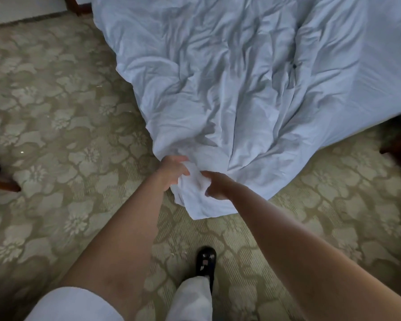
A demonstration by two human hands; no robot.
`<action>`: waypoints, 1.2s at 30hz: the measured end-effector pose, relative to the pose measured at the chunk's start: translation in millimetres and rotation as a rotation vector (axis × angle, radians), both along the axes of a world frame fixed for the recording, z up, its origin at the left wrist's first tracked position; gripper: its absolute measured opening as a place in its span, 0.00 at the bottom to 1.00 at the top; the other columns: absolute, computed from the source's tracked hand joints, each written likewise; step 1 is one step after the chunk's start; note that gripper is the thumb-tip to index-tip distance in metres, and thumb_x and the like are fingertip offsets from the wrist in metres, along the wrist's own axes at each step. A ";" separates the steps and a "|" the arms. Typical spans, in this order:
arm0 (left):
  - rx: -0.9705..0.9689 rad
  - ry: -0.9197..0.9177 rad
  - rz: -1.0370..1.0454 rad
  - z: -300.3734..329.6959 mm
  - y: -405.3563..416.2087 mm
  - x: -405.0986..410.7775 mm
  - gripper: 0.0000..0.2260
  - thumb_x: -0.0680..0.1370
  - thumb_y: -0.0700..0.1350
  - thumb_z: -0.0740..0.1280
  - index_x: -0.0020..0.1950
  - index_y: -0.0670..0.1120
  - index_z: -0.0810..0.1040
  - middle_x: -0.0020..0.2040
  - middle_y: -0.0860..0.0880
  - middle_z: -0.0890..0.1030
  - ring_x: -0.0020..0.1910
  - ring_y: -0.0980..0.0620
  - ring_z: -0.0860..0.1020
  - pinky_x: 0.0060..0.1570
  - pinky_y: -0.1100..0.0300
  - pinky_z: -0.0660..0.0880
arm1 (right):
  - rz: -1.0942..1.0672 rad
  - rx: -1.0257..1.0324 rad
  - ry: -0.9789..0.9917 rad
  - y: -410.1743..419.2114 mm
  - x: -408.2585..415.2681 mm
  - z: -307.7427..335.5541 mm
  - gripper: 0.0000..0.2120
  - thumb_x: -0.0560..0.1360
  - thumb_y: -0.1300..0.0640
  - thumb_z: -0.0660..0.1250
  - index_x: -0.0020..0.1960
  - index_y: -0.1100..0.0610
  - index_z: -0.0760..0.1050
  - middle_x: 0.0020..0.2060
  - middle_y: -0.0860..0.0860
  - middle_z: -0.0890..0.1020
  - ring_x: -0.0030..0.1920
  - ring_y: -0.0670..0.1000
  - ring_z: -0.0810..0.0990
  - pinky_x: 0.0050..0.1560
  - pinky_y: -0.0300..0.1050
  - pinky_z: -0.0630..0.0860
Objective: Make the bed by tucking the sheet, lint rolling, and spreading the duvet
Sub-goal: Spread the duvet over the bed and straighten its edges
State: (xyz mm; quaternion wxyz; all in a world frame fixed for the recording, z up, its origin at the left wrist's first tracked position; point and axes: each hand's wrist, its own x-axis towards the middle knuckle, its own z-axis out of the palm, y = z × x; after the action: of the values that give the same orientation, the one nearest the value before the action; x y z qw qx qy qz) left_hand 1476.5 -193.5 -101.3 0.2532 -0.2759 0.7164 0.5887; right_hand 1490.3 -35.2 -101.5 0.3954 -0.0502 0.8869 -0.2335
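in the head view, a crumpled white duvet (229,89) is seen hanging from the bed down to the patterned carpet (56,135). its lowest corner is gathered and gripped by both hands: the left hand (174,171) is closed on the cloth from the left, the right hand (218,185) from the right. a black shoe (206,260) is placed on the carpet below.
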 end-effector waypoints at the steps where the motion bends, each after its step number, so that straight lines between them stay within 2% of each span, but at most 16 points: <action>1: -0.041 0.031 -0.009 -3.6 -1.3 -1.2 0.24 0.70 0.29 0.67 0.64 0.47 0.76 0.62 0.45 0.73 0.59 0.46 0.73 0.59 0.51 0.75 | 0.001 -0.011 -0.020 -2.5 -0.9 -3.2 0.34 0.76 0.65 0.61 0.77 0.49 0.54 0.73 0.53 0.65 0.71 0.54 0.64 0.67 0.45 0.63; 3: -0.079 0.078 0.033 -10.8 -2.8 -0.2 0.25 0.70 0.30 0.67 0.65 0.47 0.76 0.60 0.47 0.71 0.57 0.47 0.72 0.53 0.55 0.74 | -0.028 -0.058 -0.005 -4.0 -3.1 -9.1 0.32 0.76 0.66 0.58 0.77 0.49 0.57 0.71 0.53 0.68 0.70 0.54 0.66 0.68 0.45 0.64; 5: -0.092 0.051 0.045 -21.9 -6.9 2.0 0.24 0.71 0.31 0.67 0.65 0.47 0.75 0.58 0.46 0.70 0.55 0.46 0.71 0.51 0.55 0.73 | -0.009 -0.057 -0.007 -1.2 -5.1 -16.0 0.28 0.77 0.66 0.55 0.75 0.50 0.61 0.70 0.53 0.70 0.69 0.54 0.68 0.67 0.45 0.65; 7: -0.093 -0.121 -0.036 -34.2 -11.3 4.9 0.25 0.72 0.29 0.64 0.68 0.44 0.72 0.58 0.45 0.69 0.56 0.44 0.70 0.54 0.52 0.73 | 0.021 -0.004 -0.056 3.6 -3.4 -27.2 0.27 0.77 0.68 0.52 0.74 0.51 0.63 0.71 0.53 0.68 0.70 0.55 0.67 0.68 0.45 0.64; 9: -0.081 -0.294 -0.119 -47.6 -13.8 6.0 0.27 0.75 0.27 0.61 0.72 0.44 0.67 0.59 0.43 0.69 0.56 0.44 0.69 0.59 0.52 0.72 | -0.033 0.002 -0.088 6.1 -0.2 -38.8 0.31 0.76 0.69 0.51 0.75 0.49 0.60 0.74 0.52 0.64 0.72 0.54 0.64 0.70 0.44 0.63; 12: -0.125 -0.260 -0.174 -63.1 -6.9 -0.4 0.27 0.79 0.30 0.58 0.76 0.47 0.60 0.63 0.41 0.69 0.57 0.45 0.71 0.61 0.52 0.72 | -0.087 -0.020 -0.037 7.1 -9.1 -48.9 0.33 0.74 0.69 0.51 0.76 0.47 0.59 0.74 0.51 0.62 0.71 0.52 0.65 0.69 0.46 0.66; 14: -0.265 -0.223 -0.310 -73.9 -0.5 -10.3 0.29 0.79 0.33 0.56 0.78 0.51 0.56 0.73 0.40 0.61 0.65 0.42 0.68 0.63 0.51 0.71 | -0.101 -0.014 -0.025 9.1 -18.8 -55.8 0.33 0.74 0.69 0.51 0.76 0.47 0.58 0.75 0.50 0.62 0.72 0.51 0.64 0.70 0.47 0.64; 16: -0.391 -0.224 -0.457 -83.4 6.2 -19.8 0.32 0.78 0.33 0.54 0.79 0.53 0.50 0.77 0.41 0.48 0.72 0.41 0.62 0.63 0.53 0.71 | -0.104 0.002 -0.008 12.4 -28.3 -63.2 0.33 0.74 0.69 0.51 0.77 0.48 0.56 0.75 0.48 0.59 0.74 0.50 0.60 0.72 0.46 0.60; 19: -0.567 -0.245 -0.550 -93.8 14.3 -28.0 0.36 0.78 0.34 0.56 0.78 0.54 0.42 0.75 0.39 0.31 0.75 0.38 0.55 0.65 0.53 0.69 | -0.100 0.036 0.017 19.4 -42.0 -72.6 0.36 0.73 0.70 0.51 0.77 0.48 0.52 0.77 0.45 0.53 0.75 0.49 0.57 0.72 0.44 0.60; 21: -0.657 -0.263 -0.607 -103.7 17.8 -31.4 0.36 0.78 0.37 0.58 0.78 0.55 0.40 0.73 0.39 0.26 0.76 0.36 0.49 0.69 0.49 0.65 | -0.081 0.065 0.007 25.0 -52.0 -77.0 0.36 0.73 0.70 0.51 0.78 0.48 0.50 0.77 0.45 0.50 0.75 0.50 0.57 0.71 0.46 0.61; 23: -0.717 -0.346 -0.603 -111.2 20.7 -32.7 0.36 0.79 0.40 0.59 0.78 0.57 0.41 0.72 0.40 0.25 0.76 0.36 0.42 0.72 0.42 0.57 | -0.093 0.093 0.010 31.1 -59.9 -79.2 0.36 0.74 0.70 0.51 0.78 0.48 0.49 0.77 0.46 0.49 0.75 0.51 0.57 0.70 0.47 0.62; 26: -0.900 -0.430 -0.461 -113.6 32.4 -32.8 0.35 0.79 0.49 0.62 0.77 0.59 0.42 0.74 0.40 0.27 0.75 0.33 0.38 0.69 0.31 0.50 | -0.124 0.132 0.056 45.6 -67.4 -80.3 0.35 0.75 0.68 0.53 0.78 0.49 0.50 0.77 0.47 0.51 0.74 0.52 0.60 0.69 0.48 0.64; 29: -1.064 -0.264 -0.438 -111.9 52.9 -42.6 0.35 0.80 0.50 0.62 0.78 0.59 0.42 0.73 0.37 0.28 0.74 0.32 0.37 0.68 0.30 0.48 | -0.142 0.146 0.073 66.7 -73.2 -77.3 0.34 0.75 0.67 0.53 0.77 0.48 0.50 0.77 0.48 0.51 0.74 0.53 0.61 0.69 0.49 0.64; 31: -0.976 -0.148 -0.567 -111.5 70.2 -56.0 0.36 0.80 0.49 0.63 0.77 0.59 0.41 0.75 0.40 0.31 0.75 0.34 0.39 0.70 0.33 0.49 | -0.156 0.153 0.088 83.1 -77.7 -73.9 0.33 0.75 0.67 0.53 0.77 0.48 0.51 0.77 0.48 0.52 0.74 0.53 0.60 0.70 0.50 0.64; 34: -0.732 -0.112 -0.741 -109.0 100.0 -74.7 0.39 0.78 0.52 0.65 0.77 0.59 0.39 0.78 0.45 0.37 0.76 0.37 0.43 0.71 0.38 0.54 | -0.178 0.156 0.092 108.1 -84.7 -72.4 0.33 0.76 0.66 0.53 0.77 0.48 0.51 0.77 0.47 0.53 0.74 0.51 0.59 0.70 0.49 0.63; 36: -0.740 -0.099 -0.823 -109.5 118.2 -83.0 0.39 0.78 0.52 0.65 0.77 0.60 0.38 0.78 0.47 0.35 0.76 0.38 0.42 0.72 0.38 0.53 | -0.191 0.138 0.086 124.6 -90.8 -73.4 0.33 0.76 0.66 0.53 0.78 0.49 0.51 0.77 0.48 0.54 0.75 0.51 0.58 0.71 0.49 0.62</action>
State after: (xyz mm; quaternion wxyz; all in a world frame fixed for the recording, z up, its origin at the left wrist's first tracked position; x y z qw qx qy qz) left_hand 1393.5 -75.3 -210.9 0.3820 -0.0710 0.9112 0.1367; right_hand 1399.5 89.4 -174.9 0.3357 0.0517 0.9177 -0.2060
